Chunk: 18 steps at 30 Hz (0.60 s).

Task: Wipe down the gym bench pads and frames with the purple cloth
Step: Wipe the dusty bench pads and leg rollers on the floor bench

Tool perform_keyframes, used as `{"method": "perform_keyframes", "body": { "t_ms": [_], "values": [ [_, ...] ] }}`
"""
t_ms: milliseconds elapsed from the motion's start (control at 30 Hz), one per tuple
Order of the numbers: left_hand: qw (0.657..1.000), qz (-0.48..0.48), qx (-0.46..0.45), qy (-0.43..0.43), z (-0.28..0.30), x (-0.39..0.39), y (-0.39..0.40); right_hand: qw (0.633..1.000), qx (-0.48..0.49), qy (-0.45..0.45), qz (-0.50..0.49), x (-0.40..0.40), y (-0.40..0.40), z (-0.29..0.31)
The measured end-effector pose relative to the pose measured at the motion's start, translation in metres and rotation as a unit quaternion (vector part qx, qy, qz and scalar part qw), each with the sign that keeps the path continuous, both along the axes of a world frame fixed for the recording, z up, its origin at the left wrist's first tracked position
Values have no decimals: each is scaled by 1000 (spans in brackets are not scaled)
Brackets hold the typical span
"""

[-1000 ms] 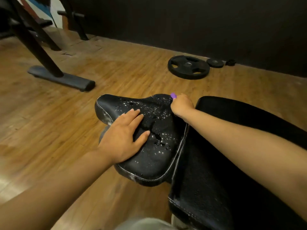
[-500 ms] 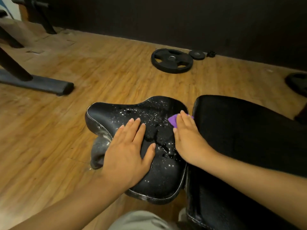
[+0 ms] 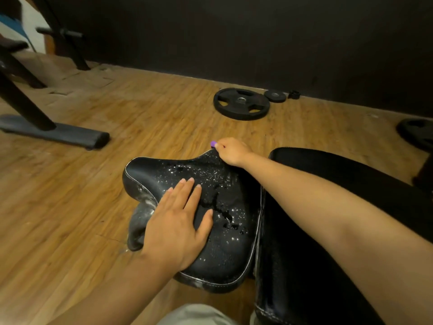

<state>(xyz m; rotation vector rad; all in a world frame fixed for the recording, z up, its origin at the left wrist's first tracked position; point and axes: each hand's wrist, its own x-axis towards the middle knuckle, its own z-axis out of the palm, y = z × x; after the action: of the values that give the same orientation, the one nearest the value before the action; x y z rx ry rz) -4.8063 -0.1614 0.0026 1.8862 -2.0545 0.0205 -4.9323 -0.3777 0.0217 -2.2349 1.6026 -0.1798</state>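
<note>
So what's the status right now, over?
Left hand flat on wet seat pad. Right hand grips purple cloth at pad's far edge. Nothing in the way.

The seat pad (image 3: 225, 207) is the landmark. The back pad (image 3: 351, 207) lies just to its right. A large weight plate (image 3: 241, 103) lies on the floor (image 3: 70, 207) behind it, a bench foot (image 3: 56, 133) behind-left.

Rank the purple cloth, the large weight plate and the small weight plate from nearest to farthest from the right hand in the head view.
1. purple cloth, gripped in the right hand at the seat pad's far edge.
2. large weight plate, on the floor beyond.
3. small weight plate, by the wall, farther right.
</note>
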Motion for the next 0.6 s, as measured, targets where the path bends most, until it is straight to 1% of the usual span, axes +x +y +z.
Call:
{"method": "perform_keyframes", "body": {
  "t_ms": [133,267,333,433,500,600],
  "values": [
    [1000,-2,1,9,-2,1,1,989,-31,-16,141,-33,30,-3],
    [1000,0,-7,19,-4,0,0,981,-54,-20,183,-75,74,-8],
    [1000,1,-12,26,-5,-1,0,981,-53,-28,182,-82,81,-11],
    [999,4,-19,34,-5,-2,0,983,-67,-39,167,-64,62,-13],
    [999,3,-20,40,-6,-3,0,989,-60,-33,130,-41,34,-13],
    [998,4,-18,53,-6,-2,0,997,-14,4,71,4,-5,-9]
  ]
}}
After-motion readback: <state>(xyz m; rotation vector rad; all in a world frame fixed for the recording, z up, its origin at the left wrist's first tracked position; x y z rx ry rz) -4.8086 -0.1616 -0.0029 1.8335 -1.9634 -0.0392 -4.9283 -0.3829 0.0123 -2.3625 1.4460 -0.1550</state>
